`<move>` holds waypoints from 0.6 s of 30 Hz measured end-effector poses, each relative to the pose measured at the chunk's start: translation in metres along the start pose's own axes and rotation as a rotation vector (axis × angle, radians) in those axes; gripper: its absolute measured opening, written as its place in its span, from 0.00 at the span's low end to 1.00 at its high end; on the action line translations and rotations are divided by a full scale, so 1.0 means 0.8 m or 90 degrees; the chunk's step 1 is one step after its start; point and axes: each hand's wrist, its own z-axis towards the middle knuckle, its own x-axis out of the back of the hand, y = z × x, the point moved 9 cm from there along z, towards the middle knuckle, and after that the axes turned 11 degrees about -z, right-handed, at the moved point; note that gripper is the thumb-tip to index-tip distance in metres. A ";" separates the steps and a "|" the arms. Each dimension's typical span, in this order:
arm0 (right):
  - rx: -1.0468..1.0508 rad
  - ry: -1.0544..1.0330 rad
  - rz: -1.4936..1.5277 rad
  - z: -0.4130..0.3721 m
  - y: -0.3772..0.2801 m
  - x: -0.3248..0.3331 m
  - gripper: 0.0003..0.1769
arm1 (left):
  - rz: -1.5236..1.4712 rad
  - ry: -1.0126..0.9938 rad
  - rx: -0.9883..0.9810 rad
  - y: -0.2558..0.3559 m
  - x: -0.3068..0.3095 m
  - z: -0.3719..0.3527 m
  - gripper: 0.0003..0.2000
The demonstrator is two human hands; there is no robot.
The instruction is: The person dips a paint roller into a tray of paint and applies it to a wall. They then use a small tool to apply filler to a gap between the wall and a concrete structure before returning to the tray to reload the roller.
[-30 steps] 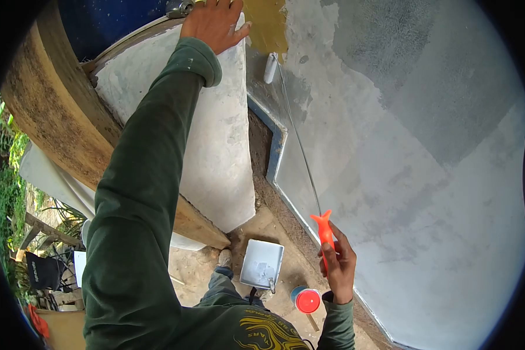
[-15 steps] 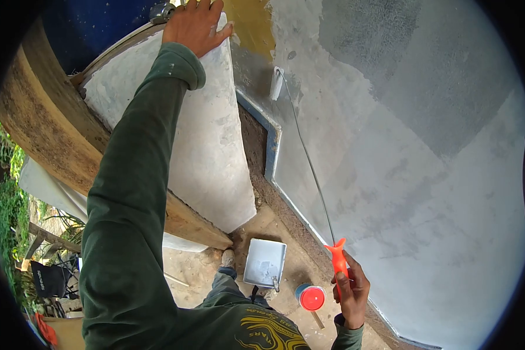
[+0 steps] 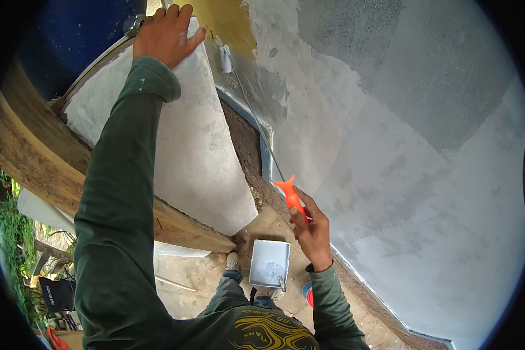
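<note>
My right hand (image 3: 313, 236) is closed around the orange handle of a small paint roller (image 3: 291, 195). Its long thin metal rod runs up and left to a white roller head (image 3: 226, 60), which is against the wall (image 3: 356, 169) near a mustard-coloured patch. At upper left, my left hand (image 3: 168, 38) lies on the top of a whitish slab (image 3: 195, 151), thumb spread away from the fingers. A round metal fitting (image 3: 133, 26) is close beside that hand. The left fingertips reach the slab's upper edge.
Below, a paint tray (image 3: 269, 262) sits on the ground near my foot. A can with a red lid (image 3: 308, 294) is partly hidden by my right sleeve. A curved wooden beam (image 3: 41, 157) runs along the left, beside a dark blue surface (image 3: 87, 41). A folding chair (image 3: 57, 293) stands lower left.
The roller head has moved left along the wall, toward the slab and the mustard patch. My right hand has moved up and left with the handle. My left hand stays on the slab.
</note>
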 end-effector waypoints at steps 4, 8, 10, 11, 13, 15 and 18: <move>0.056 0.020 0.008 0.052 -0.007 -0.035 0.24 | -0.020 0.032 -0.007 -0.001 0.000 -0.002 0.24; 0.110 0.048 -0.008 0.102 -0.012 -0.066 0.24 | -0.046 0.055 -0.012 0.000 0.005 -0.002 0.23; 0.116 0.056 -0.014 0.125 -0.015 -0.080 0.24 | -0.048 0.025 -0.005 0.001 0.007 0.001 0.23; 0.121 0.062 -0.023 0.136 -0.018 -0.085 0.24 | -0.051 -0.007 0.006 0.001 0.004 0.002 0.23; 0.103 0.043 -0.008 0.159 -0.023 -0.098 0.24 | -0.052 -0.004 -0.003 0.001 0.004 0.001 0.23; 0.076 0.003 0.016 0.183 -0.027 -0.115 0.24 | -0.054 0.002 -0.015 0.003 0.006 0.002 0.23; 0.109 0.020 0.003 0.217 -0.043 -0.129 0.24 | -0.067 -0.008 -0.005 0.005 0.010 0.003 0.23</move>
